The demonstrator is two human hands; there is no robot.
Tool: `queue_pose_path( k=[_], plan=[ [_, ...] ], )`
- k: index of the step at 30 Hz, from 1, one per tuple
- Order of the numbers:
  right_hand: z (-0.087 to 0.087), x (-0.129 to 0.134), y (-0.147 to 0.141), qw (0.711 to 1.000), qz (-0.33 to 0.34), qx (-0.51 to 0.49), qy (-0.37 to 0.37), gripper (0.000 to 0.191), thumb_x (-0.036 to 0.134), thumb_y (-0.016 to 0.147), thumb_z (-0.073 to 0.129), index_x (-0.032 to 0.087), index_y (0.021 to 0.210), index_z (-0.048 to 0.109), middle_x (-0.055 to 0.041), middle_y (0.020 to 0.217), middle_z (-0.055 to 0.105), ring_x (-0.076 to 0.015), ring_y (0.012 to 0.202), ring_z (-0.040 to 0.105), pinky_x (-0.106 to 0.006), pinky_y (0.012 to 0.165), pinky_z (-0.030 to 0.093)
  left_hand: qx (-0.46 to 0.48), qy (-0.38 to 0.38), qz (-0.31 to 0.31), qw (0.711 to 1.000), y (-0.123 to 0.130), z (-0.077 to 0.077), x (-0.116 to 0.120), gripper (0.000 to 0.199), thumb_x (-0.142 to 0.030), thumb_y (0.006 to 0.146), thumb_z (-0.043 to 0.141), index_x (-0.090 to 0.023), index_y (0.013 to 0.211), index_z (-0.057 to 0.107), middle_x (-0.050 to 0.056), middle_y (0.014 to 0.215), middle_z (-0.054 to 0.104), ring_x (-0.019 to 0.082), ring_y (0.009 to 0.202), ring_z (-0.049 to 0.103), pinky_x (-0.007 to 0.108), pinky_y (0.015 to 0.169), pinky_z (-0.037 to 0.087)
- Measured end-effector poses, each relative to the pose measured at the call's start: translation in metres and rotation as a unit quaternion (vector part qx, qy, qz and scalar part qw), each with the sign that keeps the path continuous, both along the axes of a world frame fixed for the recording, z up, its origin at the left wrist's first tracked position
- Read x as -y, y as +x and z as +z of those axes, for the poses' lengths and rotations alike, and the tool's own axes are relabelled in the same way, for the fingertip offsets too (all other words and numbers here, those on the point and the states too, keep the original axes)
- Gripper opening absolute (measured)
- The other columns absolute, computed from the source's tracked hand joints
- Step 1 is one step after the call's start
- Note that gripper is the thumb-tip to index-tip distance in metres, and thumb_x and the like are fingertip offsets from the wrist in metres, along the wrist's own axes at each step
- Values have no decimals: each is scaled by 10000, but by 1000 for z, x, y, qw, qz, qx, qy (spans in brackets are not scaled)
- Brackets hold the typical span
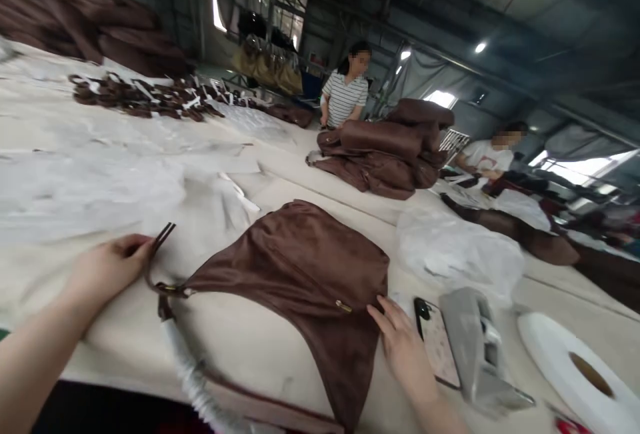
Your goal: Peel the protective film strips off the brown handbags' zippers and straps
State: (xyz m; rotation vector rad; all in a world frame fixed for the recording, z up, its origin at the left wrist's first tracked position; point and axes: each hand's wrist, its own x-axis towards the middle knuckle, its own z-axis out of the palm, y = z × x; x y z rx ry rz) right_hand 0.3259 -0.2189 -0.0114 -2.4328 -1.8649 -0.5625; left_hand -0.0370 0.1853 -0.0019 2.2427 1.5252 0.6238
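Note:
A dark brown shoulder bag [305, 254] lies flat on the table in front of me, its curved opening facing me and a small gold zipper pull showing. My left hand [113, 264] pinches a thin brown leather cord [163, 235], whose two ends stick up past the fingertips. That cord runs down to the metal ring at the bag's left corner. From there the bag's strap [187, 367], partly wrapped in white film, curves toward the table's near edge. Resting on the bag's right edge, my right hand [403, 341] has its fingers stretched out and grips nothing.
Right of my right hand lie a phone [437, 341], a grey tape dispenser [477, 354] and a large white roll [580, 367]. Clear plastic bags [457, 251] sit behind them. Stacked brown bags [385, 147] and a bundle of brown straps [145, 97] lie farther back. Two people stand beyond.

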Motion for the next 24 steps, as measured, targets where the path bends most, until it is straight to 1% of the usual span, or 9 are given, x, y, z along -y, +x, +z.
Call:
queue_pose_path(
  k=[2, 4, 8, 11, 12, 14, 18, 21, 24],
  plan=[
    [-4, 11, 2, 996, -63, -48, 50, 586, -17, 759, 341, 211, 1265, 531, -79, 1353, 479, -206, 1230, 463, -391, 1006, 425, -23, -8, 18, 1000, 2, 8, 6, 377, -500, 813, 378, -237, 904, 632, 0, 762, 675, 254, 783, 614, 295, 639, 450],
    [-2, 17, 2, 987, -97, -90, 86, 511, 23, 776, 351, 182, 1213, 563, -91, 1306, 515, -209, 1194, 496, -397, 1009, 421, -31, -12, 39, 999, 4, 13, 12, 389, -495, 814, 365, -232, 895, 641, 12, 778, 680, 259, 795, 622, 284, 620, 453],
    [13, 20, 1, 978, -101, -156, 98, 337, 135, 831, 394, 180, 1064, 634, -82, 1154, 620, -211, 1072, 577, -376, 963, 442, -15, 13, 67, 998, 8, 16, 16, 402, -485, 826, 362, -206, 915, 637, 34, 797, 665, 275, 808, 628, 288, 615, 457],
    [26, 17, 6, 974, -120, -172, 86, 276, 206, 864, 405, 201, 992, 649, -60, 1055, 666, -202, 974, 618, -344, 885, 465, 8, 91, 72, 993, 14, 24, 28, 334, -423, 853, 366, -208, 939, 607, 15, 877, 637, 238, 768, 625, 288, 643, 459],
    [30, 14, 9, 974, -132, -168, 80, 264, 224, 869, 409, 203, 977, 649, -58, 1034, 673, -202, 956, 623, -340, 869, 463, 23, 119, 54, 991, 19, 28, 34, 307, -402, 862, 370, -213, 944, 597, 3, 910, 625, 217, 755, 623, 286, 663, 461],
    [36, 7, 17, 975, -158, -145, 63, 256, 246, 865, 426, 192, 987, 644, -70, 1018, 679, -212, 935, 627, -341, 855, 451, 61, 152, -18, 986, 33, 38, 51, 262, -380, 872, 393, -218, 947, 585, -12, 939, 609, 179, 744, 617, 269, 687, 468],
    [40, -13, 26, 970, -220, -101, -15, 281, 260, 831, 474, 178, 1046, 636, -94, 974, 688, -235, 851, 643, -336, 752, 443, 116, 160, -218, 956, 66, 54, 92, 241, -349, 886, 427, -199, 964, 599, 28, 926, 631, 163, 796, 614, 263, 727, 494],
    [30, -24, 30, 967, -212, -114, -85, 228, 194, 819, 447, 207, 845, 674, -73, 850, 696, -215, 747, 651, -299, 657, 413, 124, 162, -318, 926, 86, 59, 125, 237, -292, 904, 418, -199, 1022, 602, 62, 977, 639, 178, 920, 606, 298, 844, 488],
    [14, -22, 42, 971, -197, -108, -76, 244, 178, 808, 429, 222, 732, 657, -68, 774, 689, -209, 658, 642, -301, 608, 392, 81, 161, -402, 898, 103, 52, 148, 308, -305, 878, 483, -226, 1165, 559, 70, 1199, 583, 198, 1133, 522, 362, 1030, 386]
  ],
)
